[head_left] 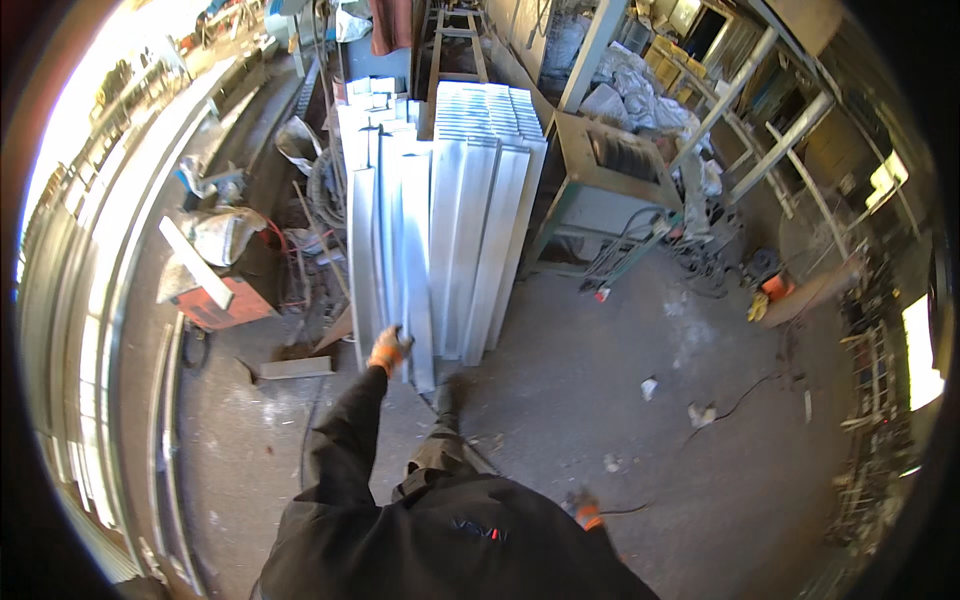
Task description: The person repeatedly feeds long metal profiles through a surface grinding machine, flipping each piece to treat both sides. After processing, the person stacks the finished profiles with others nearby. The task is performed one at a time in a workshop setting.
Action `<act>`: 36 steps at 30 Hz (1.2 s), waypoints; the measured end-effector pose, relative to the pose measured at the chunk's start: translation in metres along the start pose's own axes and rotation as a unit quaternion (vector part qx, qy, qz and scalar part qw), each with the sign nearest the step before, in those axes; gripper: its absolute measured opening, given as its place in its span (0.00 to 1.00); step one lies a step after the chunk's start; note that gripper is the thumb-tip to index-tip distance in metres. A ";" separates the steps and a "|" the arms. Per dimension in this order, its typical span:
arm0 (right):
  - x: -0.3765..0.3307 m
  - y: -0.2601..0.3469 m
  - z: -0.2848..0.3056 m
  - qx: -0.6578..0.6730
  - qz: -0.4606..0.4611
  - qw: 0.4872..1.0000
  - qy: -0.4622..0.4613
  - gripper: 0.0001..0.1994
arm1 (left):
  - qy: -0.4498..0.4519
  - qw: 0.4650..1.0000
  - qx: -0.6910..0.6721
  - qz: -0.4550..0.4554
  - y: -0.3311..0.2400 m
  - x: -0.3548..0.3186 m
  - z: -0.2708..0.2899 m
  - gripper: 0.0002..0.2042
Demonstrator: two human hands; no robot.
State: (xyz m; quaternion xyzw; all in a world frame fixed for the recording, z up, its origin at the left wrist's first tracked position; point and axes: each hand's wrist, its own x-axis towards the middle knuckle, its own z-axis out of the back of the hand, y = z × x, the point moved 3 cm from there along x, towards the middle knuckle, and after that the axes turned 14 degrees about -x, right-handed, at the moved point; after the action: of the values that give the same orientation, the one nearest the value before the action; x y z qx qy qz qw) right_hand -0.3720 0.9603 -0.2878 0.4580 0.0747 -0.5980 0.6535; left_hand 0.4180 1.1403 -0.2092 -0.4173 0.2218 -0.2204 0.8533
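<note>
My left hand [389, 350], in an orange and dark work glove, is closed at the lower edge of a long silvery metal channel [416, 270]. This channel stands upright, leaning slightly, at the front of a large stack of similar metal profiles [470, 220]. The profiles are packed close together, their lower ends near the floor by my foot. My right hand [586, 508], gloved alike, hangs low at my right side, away from the stack. Its fingers look loosely apart and hold nothing I can see, though they are small and somewhat blurred.
An orange-red box [222, 305] with a bag on top stands left of the stack. Right of it is a metal-framed cabinet [610, 205] with cables. Long metal lengths [120, 290] lie along the left. Scraps and a thin cable [735, 410] lie on the concrete floor [600, 370].
</note>
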 end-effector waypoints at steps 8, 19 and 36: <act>0.048 0.155 -0.011 -0.080 -0.073 0.993 0.048 0.33 | -0.116 0.981 0.028 -0.156 -0.193 0.388 0.068 0.35; 0.097 0.248 -0.001 -0.080 -0.111 0.990 0.038 0.34 | -0.078 0.942 0.325 -0.042 -0.289 0.570 0.107 0.34; 0.121 0.283 0.010 -0.135 -0.112 0.982 0.062 0.35 | -0.068 0.956 0.284 0.007 -0.295 0.586 0.110 0.32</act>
State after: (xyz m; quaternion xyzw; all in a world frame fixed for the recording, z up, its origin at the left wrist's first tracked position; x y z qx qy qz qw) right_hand -0.1025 0.8293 -0.2157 0.3901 0.2463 -0.6225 0.6322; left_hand 0.8950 0.7146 -0.0234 -0.1703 0.0947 -0.2393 0.9512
